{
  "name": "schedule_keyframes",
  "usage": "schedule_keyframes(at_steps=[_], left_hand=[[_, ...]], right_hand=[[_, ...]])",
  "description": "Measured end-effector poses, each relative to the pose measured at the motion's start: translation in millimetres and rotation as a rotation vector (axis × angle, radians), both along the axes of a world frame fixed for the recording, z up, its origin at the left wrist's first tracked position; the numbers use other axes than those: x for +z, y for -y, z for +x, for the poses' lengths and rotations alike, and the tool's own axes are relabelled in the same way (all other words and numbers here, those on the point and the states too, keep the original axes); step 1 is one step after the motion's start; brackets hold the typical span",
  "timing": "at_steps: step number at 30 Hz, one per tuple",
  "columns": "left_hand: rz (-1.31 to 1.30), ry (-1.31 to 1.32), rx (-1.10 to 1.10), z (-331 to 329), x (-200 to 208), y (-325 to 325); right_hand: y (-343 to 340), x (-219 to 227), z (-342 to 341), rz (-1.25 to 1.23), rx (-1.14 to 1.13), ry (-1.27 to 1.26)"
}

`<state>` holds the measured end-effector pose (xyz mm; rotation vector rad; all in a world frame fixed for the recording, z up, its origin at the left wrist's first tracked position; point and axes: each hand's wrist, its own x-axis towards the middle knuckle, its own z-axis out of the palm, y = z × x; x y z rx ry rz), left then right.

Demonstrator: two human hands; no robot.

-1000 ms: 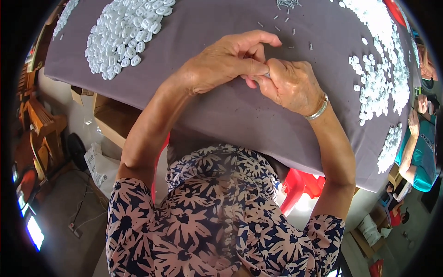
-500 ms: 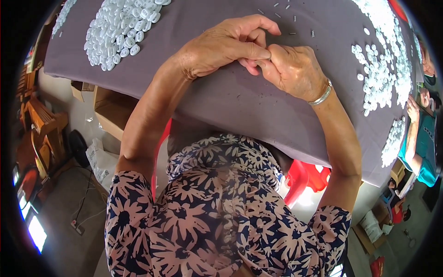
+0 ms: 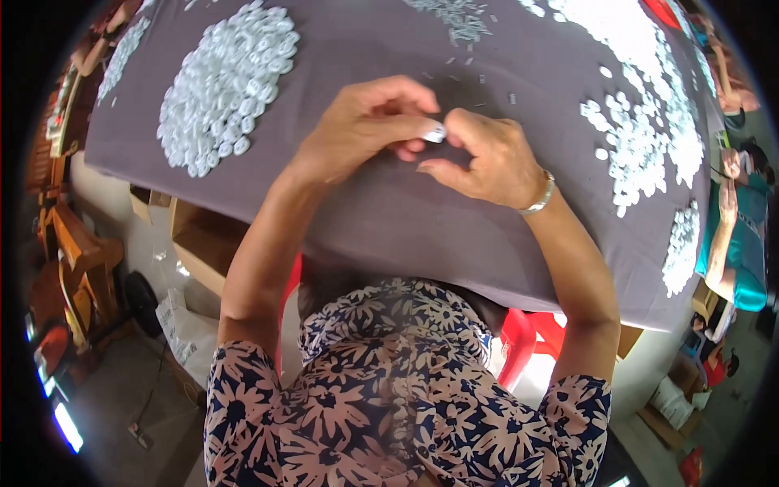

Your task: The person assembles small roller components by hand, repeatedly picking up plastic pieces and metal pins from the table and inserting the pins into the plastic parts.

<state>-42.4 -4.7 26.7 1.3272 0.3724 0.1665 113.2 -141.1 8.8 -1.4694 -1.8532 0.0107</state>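
Observation:
My left hand (image 3: 369,126) pinches a small white oval plastic piece (image 3: 436,133) between thumb and fingertips, above the grey-brown tablecloth. Close beside it is my right hand (image 3: 491,158), a silver bracelet on its wrist. Its thumb stands apart from the index finger, and I see nothing held between them. The index fingertip is near the white piece; whether it touches cannot be made out. Just beyond my hands lie a few small metal pins (image 3: 479,104), with a larger heap of pins (image 3: 454,18) farther off.
A heap of white oval pieces (image 3: 227,89) is at left. Small white pieces (image 3: 637,154) spread along the right, with another pile (image 3: 682,247) nearer the corner. A cardboard box (image 3: 203,243) sits below the left edge. A person in teal (image 3: 742,243) works at right.
My right thumb has come away from its index finger, and the hands have parted slightly. The white piece in my left fingers now shows. The view has shifted, bringing the pin heap into sight.

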Motion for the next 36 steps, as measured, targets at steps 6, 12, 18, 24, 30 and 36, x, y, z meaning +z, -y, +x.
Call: schedule_keyframes(at_steps=[6, 12, 18, 24, 30, 36], left_hand=[[0.582, -0.18, 0.23, -32, 24, -27], [0.899, -0.31, 0.297, -75, 18, -51], [0.816, -0.374, 0.413, -102, 7, -58], [0.426, -0.245, 0.438, -57, 9, -22], [0.087, 0.071, 0.428, -9, 10, 16], [0.084, 0.078, 0.437, -1, 6, 26]], right_hand=[[1, -4, -4, -0.101, -0.081, 0.012], [7, 9, 1, -0.2, -0.111, -0.142], [36, 34, 47, -0.024, -0.227, -0.142], [75, 42, 64, -0.166, -0.527, -0.401], [24, 25, 8, -0.24, -0.194, -0.794], [7, 17, -9, -0.295, -0.102, -0.874]])
